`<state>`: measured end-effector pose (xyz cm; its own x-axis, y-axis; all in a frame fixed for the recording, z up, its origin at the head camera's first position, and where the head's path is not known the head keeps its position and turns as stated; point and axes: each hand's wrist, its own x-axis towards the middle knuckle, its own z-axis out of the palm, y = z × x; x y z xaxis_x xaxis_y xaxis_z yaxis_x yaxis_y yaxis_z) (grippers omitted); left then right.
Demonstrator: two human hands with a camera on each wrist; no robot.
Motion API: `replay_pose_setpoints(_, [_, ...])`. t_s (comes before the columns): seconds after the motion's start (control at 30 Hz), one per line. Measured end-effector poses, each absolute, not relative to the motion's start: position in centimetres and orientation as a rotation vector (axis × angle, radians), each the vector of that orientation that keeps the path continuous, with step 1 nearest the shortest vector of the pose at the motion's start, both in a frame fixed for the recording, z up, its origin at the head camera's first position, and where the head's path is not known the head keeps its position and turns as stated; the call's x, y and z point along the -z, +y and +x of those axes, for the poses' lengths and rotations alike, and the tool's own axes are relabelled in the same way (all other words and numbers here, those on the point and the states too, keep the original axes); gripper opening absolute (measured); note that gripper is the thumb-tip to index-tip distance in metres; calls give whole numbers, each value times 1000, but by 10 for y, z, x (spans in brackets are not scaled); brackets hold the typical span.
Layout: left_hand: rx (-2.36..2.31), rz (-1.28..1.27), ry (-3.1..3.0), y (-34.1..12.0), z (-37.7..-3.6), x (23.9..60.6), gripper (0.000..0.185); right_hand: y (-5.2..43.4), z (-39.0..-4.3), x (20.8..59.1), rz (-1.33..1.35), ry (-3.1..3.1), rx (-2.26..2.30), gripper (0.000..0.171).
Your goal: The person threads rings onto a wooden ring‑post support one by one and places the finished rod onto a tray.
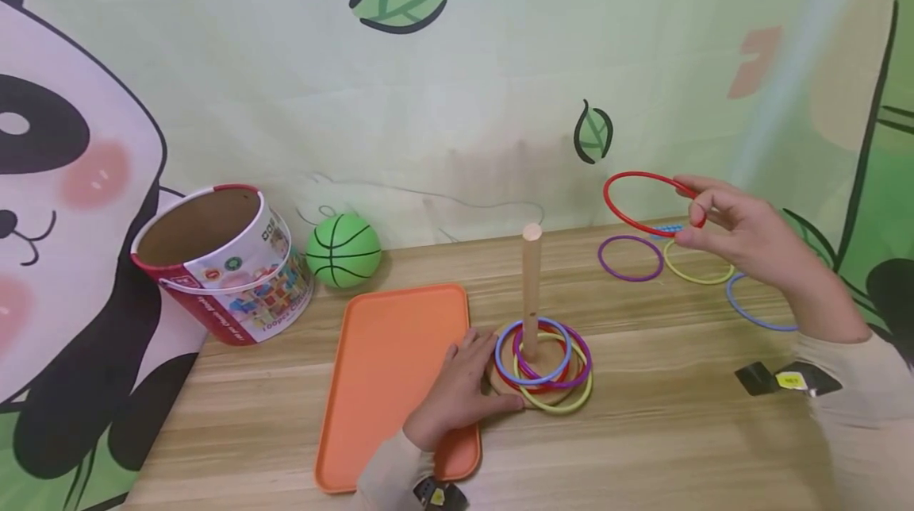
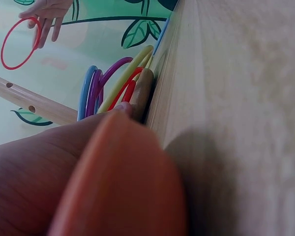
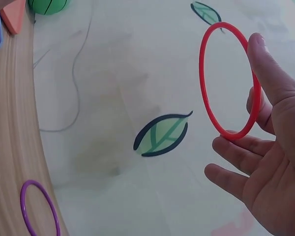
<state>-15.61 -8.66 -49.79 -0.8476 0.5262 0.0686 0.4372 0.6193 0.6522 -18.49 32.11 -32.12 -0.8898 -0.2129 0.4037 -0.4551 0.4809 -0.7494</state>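
Right grip: pinching one red ring. Left grip: extended, touching peg base. One tray: four o'clock from one bucket, floor hidden.

The head view is evenly lit, with pale glare noted on the backdrop; in the left-wrist view, the orange tray is blurred and the tabletop partly shadowed.

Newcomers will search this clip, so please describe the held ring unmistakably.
At the right, above the table, find the right hand. It pinches the red ring, the only one in the air: other rings lie on the table or around the peg.
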Motion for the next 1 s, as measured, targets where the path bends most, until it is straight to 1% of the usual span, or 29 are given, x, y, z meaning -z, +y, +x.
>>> replay_pose_setpoints(0.23, [-1028, 820, 2718, -86, -156, 497, 104, 306, -188, 312, 678, -2427, -1352, 26])
replay_pose_setpoints(0.57, [-1022, 819, 2719, -86, -156, 498, 104, 292, -184, 296, 648, -2508, -1351, 28])
replay_pose_setpoints(1.0, [-1021, 830, 2725, -87, -157, 500, 104, 269, -185, 281, 832, -2463, -1264, 31])
